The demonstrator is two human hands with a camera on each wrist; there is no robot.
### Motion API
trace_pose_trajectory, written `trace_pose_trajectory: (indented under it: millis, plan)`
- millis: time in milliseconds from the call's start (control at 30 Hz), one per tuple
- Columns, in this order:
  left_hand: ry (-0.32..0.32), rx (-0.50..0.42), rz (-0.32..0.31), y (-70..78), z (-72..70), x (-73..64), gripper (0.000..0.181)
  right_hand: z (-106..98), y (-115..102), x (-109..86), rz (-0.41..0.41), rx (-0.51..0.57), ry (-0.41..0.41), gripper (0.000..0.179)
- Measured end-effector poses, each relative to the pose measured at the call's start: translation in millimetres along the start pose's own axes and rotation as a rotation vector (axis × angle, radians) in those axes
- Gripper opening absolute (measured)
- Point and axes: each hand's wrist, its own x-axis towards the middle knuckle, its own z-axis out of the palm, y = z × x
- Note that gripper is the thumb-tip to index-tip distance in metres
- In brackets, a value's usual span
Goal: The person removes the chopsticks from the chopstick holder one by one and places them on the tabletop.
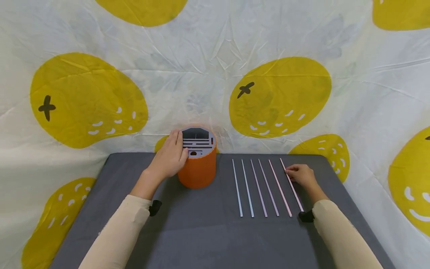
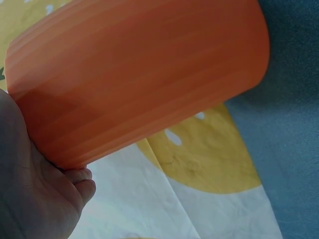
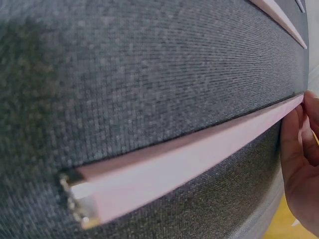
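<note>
On the left, an orange cylindrical utensil holder (image 1: 197,172) stands upright, its grey slotted top (image 1: 201,143) facing up. My left hand (image 1: 171,153) rests against its upper left side, fingers straight and thumb over the top's edge. In the left wrist view, the palm lies by the rim of the orange wall (image 2: 139,74). Over on the right, my right hand (image 1: 302,175) pinches the rightmost pink chopstick (image 1: 293,188) near its far, thin end. The right wrist view shows this chopstick (image 3: 174,164) along the cloth, its metallic end (image 3: 79,199) nearest the camera.
Several other chopsticks in pale blue (image 1: 237,188), lilac (image 1: 259,188) and pink (image 1: 280,188) lie side by side between the holder and my right hand. A dark grey cloth (image 1: 201,239) covers the table. Behind hangs a white curtain (image 1: 201,48) with yellow fruit prints.
</note>
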Motion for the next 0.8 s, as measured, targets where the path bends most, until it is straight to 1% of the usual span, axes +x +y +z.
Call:
trace_pose_trajectory:
  millis: [167,433,633,800]
  plan:
    - [0.006,-0.002,0.002,1.1,2.4,-1.0,0.072,1,2,-2.6,-0.025,0.006,0.012,0.031]
    - [-0.006,-0.011,0.0,3.1,3.3,-1.7,0.072,-1,9,-6.7,-0.025,0.036,0.025,0.031]
    - [0.002,-0.013,0.0,2.8,2.9,-0.6,0.072,-5,7,-7.8,-0.036,0.042,0.016,0.033]
    - [0.005,-0.017,-0.007,0.2,3.5,-0.8,0.072,-10,3,-8.7,-0.041,0.054,0.026,0.035]
